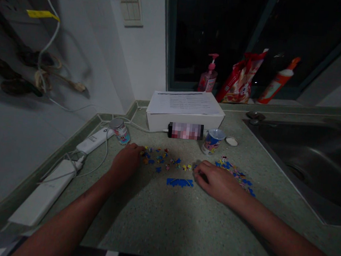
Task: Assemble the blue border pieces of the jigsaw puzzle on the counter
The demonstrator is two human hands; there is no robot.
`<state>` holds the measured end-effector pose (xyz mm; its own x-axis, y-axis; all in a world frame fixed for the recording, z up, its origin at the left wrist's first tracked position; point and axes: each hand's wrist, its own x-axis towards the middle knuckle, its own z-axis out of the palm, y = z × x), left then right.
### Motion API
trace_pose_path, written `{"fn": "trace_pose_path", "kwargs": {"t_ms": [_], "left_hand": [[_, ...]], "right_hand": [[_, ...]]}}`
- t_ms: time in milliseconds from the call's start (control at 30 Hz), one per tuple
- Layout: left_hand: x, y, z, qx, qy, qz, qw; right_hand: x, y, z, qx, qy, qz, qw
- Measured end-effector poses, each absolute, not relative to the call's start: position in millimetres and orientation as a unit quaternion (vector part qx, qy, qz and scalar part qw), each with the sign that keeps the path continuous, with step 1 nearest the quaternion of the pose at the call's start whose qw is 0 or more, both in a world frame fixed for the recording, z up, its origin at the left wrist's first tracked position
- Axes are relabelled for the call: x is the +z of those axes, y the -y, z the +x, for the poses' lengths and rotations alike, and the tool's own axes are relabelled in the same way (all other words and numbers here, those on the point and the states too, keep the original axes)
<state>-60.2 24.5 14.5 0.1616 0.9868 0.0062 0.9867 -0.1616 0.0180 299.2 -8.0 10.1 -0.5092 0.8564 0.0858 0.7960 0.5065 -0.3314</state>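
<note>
My left hand (127,159) rests on the counter with its index finger stretched out, touching the left end of a scatter of small jigsaw puzzle pieces (158,169). On the right, my right hand (218,180) is curled, thumb and fingertips drawn together at a puzzle piece beside the middle of the scatter; the fingertips partly hide it. Between the hands lies a joined strip of blue puzzle pieces (180,182) with yellow lines. Behind and beyond my right wrist spreads a pile of blue and coloured pieces (238,174), partly covered by the forearm.
An open printed can (213,141) stands behind my right hand, its round lid (232,141) beside it. A lidded can (120,131) stands behind my left. A phone (185,131) leans on a white box (159,121). Power strips (47,193) lie left; a sink (311,156) is right.
</note>
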Motion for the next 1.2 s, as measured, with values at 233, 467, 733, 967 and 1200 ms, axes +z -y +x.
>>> {"fn": "trace_pose_path", "kwargs": {"t_ms": [233, 467, 733, 967, 1200], "left_hand": [[17, -24, -61, -0.003, -0.652, 0.758, -0.009], [11, -27, -61, 0.038, -0.608, 0.793, 0.009], [9, -28, -63, 0.020, -0.611, 0.792, 0.002], [9, -26, -61, 0.060, -0.614, 0.787, 0.004], [14, -20, -53, 0.101, -0.579, 0.808, 0.039]], "right_hand": [[11, 9, 299, 0.128, 0.861, -0.475, 0.127], [13, 8, 299, 0.136, 0.857, -0.483, 0.116], [11, 9, 299, 0.133, 0.859, -0.479, 0.124], [11, 8, 299, 0.132, 0.859, -0.481, 0.114], [12, 9, 299, 0.132, 0.858, -0.480, 0.127]]}}
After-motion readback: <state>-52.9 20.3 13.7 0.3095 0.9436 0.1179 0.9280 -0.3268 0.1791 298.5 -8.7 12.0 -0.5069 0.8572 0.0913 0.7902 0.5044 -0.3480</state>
